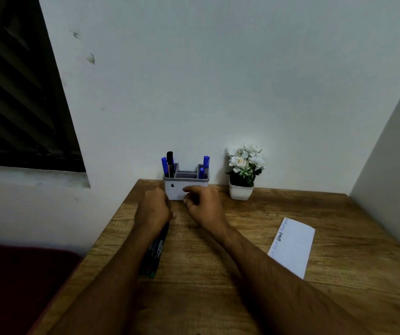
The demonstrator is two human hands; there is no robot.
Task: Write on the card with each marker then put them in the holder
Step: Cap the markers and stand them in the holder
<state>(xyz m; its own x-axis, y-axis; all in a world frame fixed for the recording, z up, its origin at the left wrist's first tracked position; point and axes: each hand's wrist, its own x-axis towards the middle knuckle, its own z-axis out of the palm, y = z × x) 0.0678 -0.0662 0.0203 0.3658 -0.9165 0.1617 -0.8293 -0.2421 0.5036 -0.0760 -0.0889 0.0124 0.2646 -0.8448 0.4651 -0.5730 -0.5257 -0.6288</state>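
A white and grey holder point(178, 191) stands at the desk's far edge against the wall. Two blue markers point(206, 163) stick up in its right compartment, and a blue and a black marker point(169, 160) in its left one. My left hand point(154, 209) is curled just left of the holder's front; what it holds is hidden. My right hand point(203, 206) is at the holder's front right, index finger and thumb apart, nothing in them. Dark markers point(155, 250) lie on the desk, partly under my left forearm. The white card point(293, 247), with writing along its left edge, lies to the right.
A white pot of white flowers point(242, 175) stands right of the holder. The wooden desk point(218, 298) meets the wall at the back and a grey panel point(392, 153) on the right. A dark window sits at upper left, and a dark red surface lies below the desk's left edge.
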